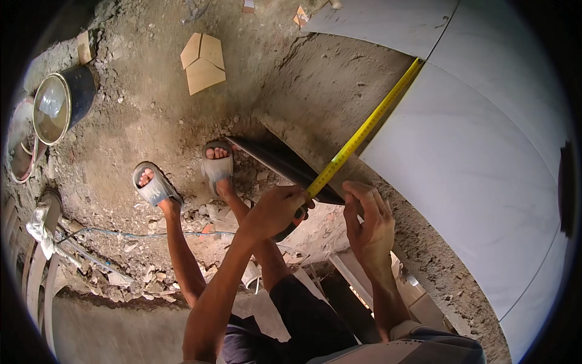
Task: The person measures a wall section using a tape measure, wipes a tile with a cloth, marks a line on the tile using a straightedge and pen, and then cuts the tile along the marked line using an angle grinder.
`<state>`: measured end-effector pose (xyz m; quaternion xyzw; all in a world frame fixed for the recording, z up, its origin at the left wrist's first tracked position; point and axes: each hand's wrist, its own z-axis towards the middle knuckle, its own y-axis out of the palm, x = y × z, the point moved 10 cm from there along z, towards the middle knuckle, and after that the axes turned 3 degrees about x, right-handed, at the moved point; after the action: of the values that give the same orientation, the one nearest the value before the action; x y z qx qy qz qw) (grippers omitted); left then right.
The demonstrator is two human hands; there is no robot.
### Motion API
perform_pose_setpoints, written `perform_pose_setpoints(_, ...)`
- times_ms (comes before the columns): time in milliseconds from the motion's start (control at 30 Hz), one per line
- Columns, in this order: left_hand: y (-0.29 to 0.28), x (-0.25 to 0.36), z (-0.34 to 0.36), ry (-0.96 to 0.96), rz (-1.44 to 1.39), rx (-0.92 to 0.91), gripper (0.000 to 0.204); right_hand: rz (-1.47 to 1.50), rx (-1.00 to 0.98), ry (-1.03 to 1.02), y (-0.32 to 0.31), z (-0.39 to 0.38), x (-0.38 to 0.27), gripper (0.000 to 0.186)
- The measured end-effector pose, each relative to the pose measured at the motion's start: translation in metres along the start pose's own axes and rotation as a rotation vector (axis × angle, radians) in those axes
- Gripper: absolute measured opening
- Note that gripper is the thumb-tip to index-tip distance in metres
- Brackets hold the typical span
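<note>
My left hand [274, 212] is closed around a tape measure, whose dark and orange case [293, 223] shows partly below the fingers. From it the yellow tape blade [364, 130] runs out up and to the right. Its far end lies at the corner where the large pale tiles [461, 133] meet, beside a strip of bare grey mortar [339, 79]. My right hand [371, 227] is raised just right of the blade's near end, fingers bent and thumb apart, with nothing visible in it. A dark, narrow wedge-shaped piece [279, 159] lies under the blade near my left hand.
Tan tile pieces [204, 64] lie on the rough floor. At the far left stand a dark bucket [79, 97] and another pail [23, 148]. Rubble [157, 279] and a thin blue cord [145, 235] surround my sandalled feet. Wooden slats [39, 273] stand at the lower left.
</note>
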<state>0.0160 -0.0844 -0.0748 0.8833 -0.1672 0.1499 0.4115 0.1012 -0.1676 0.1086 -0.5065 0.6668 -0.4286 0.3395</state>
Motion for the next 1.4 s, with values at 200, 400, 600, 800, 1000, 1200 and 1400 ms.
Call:
perform_pose_setpoints(200,-0.002,0.012,-0.005,-0.002,0.046,0.044,0.036,0.017,-0.001,0.017,0.001,0.000,0.002,0.023)
perform_pose_setpoints(400,-0.001,0.009,-0.004,-0.038,0.103,0.041,0.035,0.047,0.010,0.030,0.002,-0.001,0.005,0.023)
perform_pose_setpoints(600,-0.001,0.007,-0.006,-0.057,0.158,0.095,0.034,0.073,0.006,0.034,0.003,0.000,0.007,0.022)
perform_pose_setpoints(800,-0.001,0.026,-0.017,0.127,0.206,0.108,0.035,0.114,0.054,0.026,-0.009,0.005,0.008,0.021)
perform_pose_setpoints(1000,-0.012,0.024,-0.080,-0.051,0.050,0.209,0.038,0.214,0.076,0.085,-0.014,0.002,0.011,0.018)
perform_pose_setpoints(1200,0.003,0.003,-0.170,-0.118,0.066,0.359,0.032,0.683,0.095,0.237,-0.031,-0.005,0.018,0.032)
perform_pose_setpoints(1400,0.037,-0.049,-0.265,-0.240,-0.172,0.480,0.035,1.321,-0.233,0.363,0.030,-0.050,-0.027,0.029)
